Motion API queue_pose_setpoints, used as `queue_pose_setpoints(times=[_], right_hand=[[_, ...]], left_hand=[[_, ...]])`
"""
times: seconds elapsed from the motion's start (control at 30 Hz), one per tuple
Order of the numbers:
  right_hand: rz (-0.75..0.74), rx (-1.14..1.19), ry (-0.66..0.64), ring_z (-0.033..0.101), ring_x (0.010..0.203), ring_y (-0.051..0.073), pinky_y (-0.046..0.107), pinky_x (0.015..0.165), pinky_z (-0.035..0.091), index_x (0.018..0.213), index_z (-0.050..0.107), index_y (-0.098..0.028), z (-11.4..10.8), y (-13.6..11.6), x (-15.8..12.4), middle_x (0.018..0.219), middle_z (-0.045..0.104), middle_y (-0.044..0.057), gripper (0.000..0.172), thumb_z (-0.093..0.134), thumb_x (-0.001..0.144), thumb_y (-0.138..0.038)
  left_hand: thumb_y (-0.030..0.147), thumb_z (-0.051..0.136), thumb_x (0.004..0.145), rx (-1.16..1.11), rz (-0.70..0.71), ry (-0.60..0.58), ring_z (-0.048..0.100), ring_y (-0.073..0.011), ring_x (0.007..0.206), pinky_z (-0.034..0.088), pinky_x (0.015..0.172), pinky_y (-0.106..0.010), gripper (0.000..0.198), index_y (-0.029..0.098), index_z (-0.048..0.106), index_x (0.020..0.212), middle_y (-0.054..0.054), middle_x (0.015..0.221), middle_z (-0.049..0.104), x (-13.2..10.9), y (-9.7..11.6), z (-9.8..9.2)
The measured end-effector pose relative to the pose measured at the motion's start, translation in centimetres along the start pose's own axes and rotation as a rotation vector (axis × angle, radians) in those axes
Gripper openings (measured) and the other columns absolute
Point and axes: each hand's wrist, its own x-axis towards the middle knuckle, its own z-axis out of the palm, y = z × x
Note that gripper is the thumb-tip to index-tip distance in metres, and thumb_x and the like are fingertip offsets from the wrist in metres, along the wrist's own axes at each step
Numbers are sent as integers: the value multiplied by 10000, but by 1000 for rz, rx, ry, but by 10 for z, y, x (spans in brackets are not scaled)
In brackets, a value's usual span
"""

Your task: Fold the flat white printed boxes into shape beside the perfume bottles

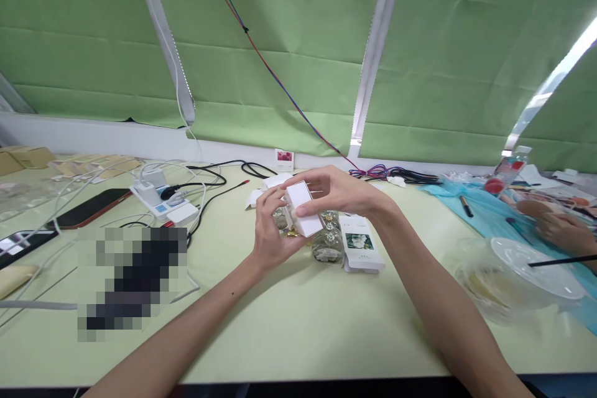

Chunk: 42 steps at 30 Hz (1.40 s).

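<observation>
Before green blinds (280, 87), a table (298, 329) bears glass bottles (328, 250).

The left hand (270, 230) and right hand (333, 189) hold a white box (306, 214) over the table (298, 336). Just beside are bottles (328, 250) and a flower box (366, 259) (its print a white blossom (358, 241)). A power strip (156, 202) lies left; a lidded cup (522, 273) stands right, near a co-worker's hand (562, 230).
</observation>
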Motion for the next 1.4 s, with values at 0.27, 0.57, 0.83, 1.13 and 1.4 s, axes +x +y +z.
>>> queue_pose_setpoints(times=[0.27, 0.57, 0.83, 1.13, 1.4], right_hand=[[11, 22, 0, 678, 1092, 215, 324, 905, 552, 1232, 755, -224, -2, 3, 0, 1264, 721, 86, 470, 874, 784, -306], [23, 12, -20, 675, 1047, 201, 301, 872, 547, 1255, 742, -220, -3, 2, -1, 1244, 722, 83, 472, 852, 809, -332], [27, 2, -35, 660, 1142, 226, 321, 923, 548, 1273, 723, -206, -1, -2, -2, 1292, 708, 91, 464, 824, 838, -333], [2, -53, 1, 677, 1090, 233, 367, 947, 546, 1242, 735, -237, -1, 3, 1, 1218, 729, 68, 444, 824, 841, -406], [-32, -69, 24, 674, 1005, 195, 318, 881, 531, 1177, 737, -220, 5, 4, 4, 1141, 734, 61, 368, 786, 881, -434]], left_hand=[[430, 894, 718, 10, -19, -24, 600, -333, 1257, 563, 975, -555, 747, 262, 433, 1281, -120, 1264, 617, -1, -1, -1], [392, 918, 697, -30, 4, -4, 591, -337, 1261, 573, 973, -564, 781, 242, 454, 1307, -141, 1268, 611, -1, 0, 0], [380, 914, 701, -31, -1, -3, 599, -338, 1263, 573, 976, -566, 814, 246, 437, 1346, -138, 1265, 617, 0, 2, 0], [404, 906, 709, -15, -32, -35, 607, -363, 1282, 565, 983, -594, 814, 260, 416, 1343, -138, 1270, 617, -1, 3, 0], [385, 889, 735, -12, -55, -21, 590, -354, 1298, 572, 969, -547, 806, 247, 416, 1373, -153, 1300, 607, 0, 5, 0]])
